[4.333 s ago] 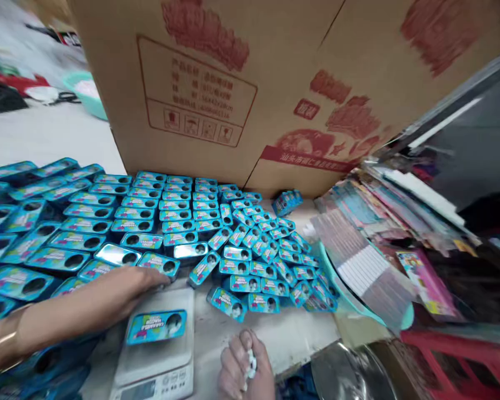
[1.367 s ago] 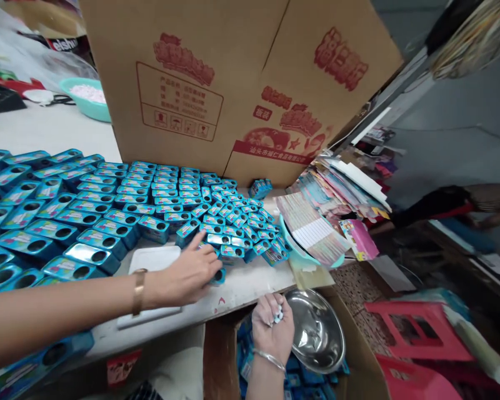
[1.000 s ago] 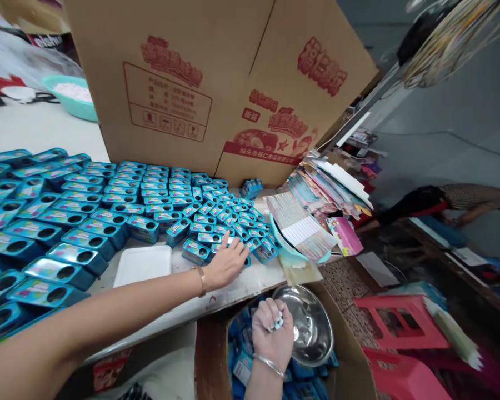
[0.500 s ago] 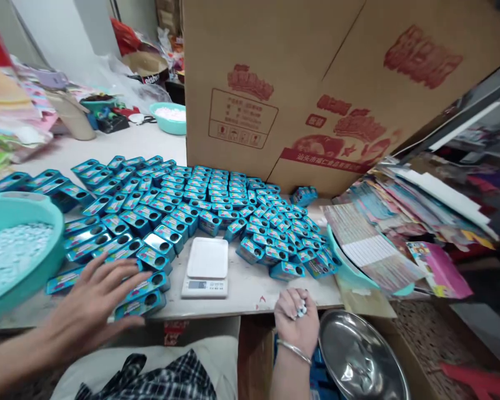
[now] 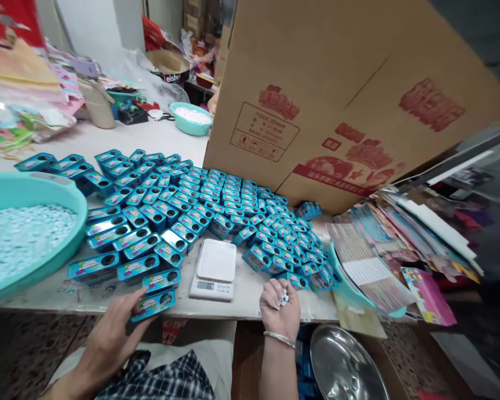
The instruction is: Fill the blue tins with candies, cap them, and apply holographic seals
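Note:
My left hand (image 5: 114, 333) is at the table's front edge, its fingers and thumb around the near end of a small blue tin (image 5: 155, 304) with a round dark window in its top. Another such tin lies just behind it. My right hand (image 5: 280, 311), palm up and wearing a bangle, is closed on several small white tablets (image 5: 284, 298) that show between the curled fingers. Between the hands stands a white digital scale (image 5: 216, 261) with a bare platform. Many more blue tins (image 5: 200, 216) crowd the table behind it.
At left is a large turquoise basin (image 5: 81, 222) of pale tablets. A tall cardboard box (image 5: 316, 72) stands behind the tins. Stacked papers (image 5: 425, 239) lie at right over another turquoise basin (image 5: 339, 264). Below the edge sits a steel bowl (image 5: 345, 361).
My left hand has moved from above the tins down to the nearest tin and closed on its end. My right hand still holds the tablets. The camera view has shifted left.

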The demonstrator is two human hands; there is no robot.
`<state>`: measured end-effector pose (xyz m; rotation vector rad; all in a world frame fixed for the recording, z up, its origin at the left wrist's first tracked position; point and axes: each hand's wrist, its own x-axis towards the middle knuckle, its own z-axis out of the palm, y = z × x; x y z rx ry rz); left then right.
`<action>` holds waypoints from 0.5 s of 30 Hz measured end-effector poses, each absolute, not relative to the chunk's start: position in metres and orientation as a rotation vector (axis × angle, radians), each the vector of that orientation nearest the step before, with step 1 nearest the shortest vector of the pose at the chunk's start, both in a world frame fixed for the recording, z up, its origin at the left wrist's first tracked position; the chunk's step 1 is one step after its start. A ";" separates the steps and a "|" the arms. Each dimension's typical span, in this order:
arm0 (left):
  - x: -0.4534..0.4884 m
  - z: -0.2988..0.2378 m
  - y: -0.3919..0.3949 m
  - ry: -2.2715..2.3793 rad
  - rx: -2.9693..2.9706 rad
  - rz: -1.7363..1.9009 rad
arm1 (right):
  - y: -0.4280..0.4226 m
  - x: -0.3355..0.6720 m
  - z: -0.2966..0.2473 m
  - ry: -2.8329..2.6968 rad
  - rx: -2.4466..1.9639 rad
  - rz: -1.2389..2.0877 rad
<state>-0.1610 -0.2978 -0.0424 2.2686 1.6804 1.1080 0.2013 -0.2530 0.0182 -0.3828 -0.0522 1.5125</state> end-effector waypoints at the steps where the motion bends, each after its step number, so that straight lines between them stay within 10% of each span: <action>1: -0.162 -0.039 -0.301 1.659 2.245 1.126 | -0.254 0.204 0.017 -0.040 -0.376 1.508; 15: -0.034 0.031 -0.167 1.265 2.568 0.951 | -0.255 0.225 0.007 0.025 -0.324 1.427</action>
